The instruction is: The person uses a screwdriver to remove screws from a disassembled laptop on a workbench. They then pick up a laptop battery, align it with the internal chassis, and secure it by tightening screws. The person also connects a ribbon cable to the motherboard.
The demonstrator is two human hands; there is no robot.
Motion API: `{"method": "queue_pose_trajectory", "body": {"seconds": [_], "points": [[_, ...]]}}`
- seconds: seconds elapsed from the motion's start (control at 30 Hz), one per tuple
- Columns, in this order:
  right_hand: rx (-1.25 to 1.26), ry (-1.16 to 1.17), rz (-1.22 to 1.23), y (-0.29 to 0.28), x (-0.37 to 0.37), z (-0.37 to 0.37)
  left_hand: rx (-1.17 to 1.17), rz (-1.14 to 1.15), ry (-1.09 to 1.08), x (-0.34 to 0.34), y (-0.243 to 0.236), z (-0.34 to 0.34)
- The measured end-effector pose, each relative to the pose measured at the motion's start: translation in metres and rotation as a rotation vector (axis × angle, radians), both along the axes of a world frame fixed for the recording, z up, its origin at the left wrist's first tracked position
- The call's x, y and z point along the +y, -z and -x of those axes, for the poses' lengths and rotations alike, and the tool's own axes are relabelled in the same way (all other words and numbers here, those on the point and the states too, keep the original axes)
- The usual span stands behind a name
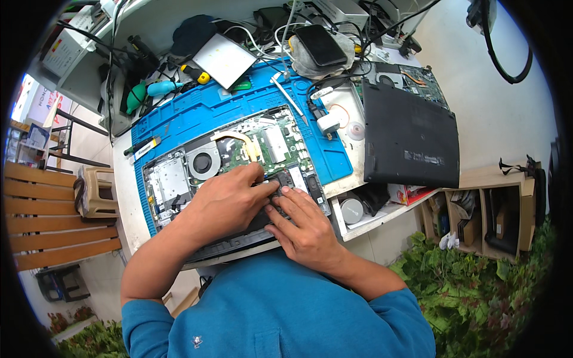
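Head view: an opened laptop base with a dark frame and exposed inner parts point(222, 158) is seen lying on a blue, compartmented work mat point(334, 161), directly under both hands. The left hand point(230, 194) is bent over the lower middle of the base, its fingers curled and brought together near the tips; whether a small part is pinched there cannot be told, since the contact point is covered. The right hand point(305, 230) is laid alongside with its fingers loosely extended, the fingertips set down close to the left ones on or just above the dark inner parts; whether anything is held beneath them cannot be told either. For fine work of this kind, one hand is best used as a steady brace while small, light movements are made by the other, and force should be directed flat along the part rather than levered upward. Pressure should be kept off the green circuit board point(292, 134), the bent copper-coloured heat pipe point(252, 147) and the round black fan point(203, 163), which could be marked or bent. If fingertips prove too broad, the slim white pointed tool point(289, 98) lying above the laptop base could be considered.
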State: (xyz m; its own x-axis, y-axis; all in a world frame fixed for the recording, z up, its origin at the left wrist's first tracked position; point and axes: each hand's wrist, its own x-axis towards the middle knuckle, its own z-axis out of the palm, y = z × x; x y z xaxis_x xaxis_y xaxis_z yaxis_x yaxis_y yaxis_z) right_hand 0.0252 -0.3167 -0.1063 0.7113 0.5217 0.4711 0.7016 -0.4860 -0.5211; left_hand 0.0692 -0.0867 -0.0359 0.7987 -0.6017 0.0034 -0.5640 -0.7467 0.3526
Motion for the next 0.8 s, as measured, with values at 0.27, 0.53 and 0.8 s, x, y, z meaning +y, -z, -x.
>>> {"method": "queue_pose_trajectory", "body": {"seconds": [0.27, 0.53, 0.8], "points": [[-0.033, 0.080, 0.136, -0.002, -0.002, 0.009, -0.184, 0.106, -0.107, 0.035, -0.010, 0.003], [-0.007, 0.046, 0.183, -0.015, -0.001, 0.005, -0.250, -0.036, -0.707, 0.248, -0.015, -0.019], [-0.019, -0.043, 0.194, -0.041, -0.003, -0.022, -0.182, -0.080, -0.653, 0.283, 0.024, -0.027]]}}
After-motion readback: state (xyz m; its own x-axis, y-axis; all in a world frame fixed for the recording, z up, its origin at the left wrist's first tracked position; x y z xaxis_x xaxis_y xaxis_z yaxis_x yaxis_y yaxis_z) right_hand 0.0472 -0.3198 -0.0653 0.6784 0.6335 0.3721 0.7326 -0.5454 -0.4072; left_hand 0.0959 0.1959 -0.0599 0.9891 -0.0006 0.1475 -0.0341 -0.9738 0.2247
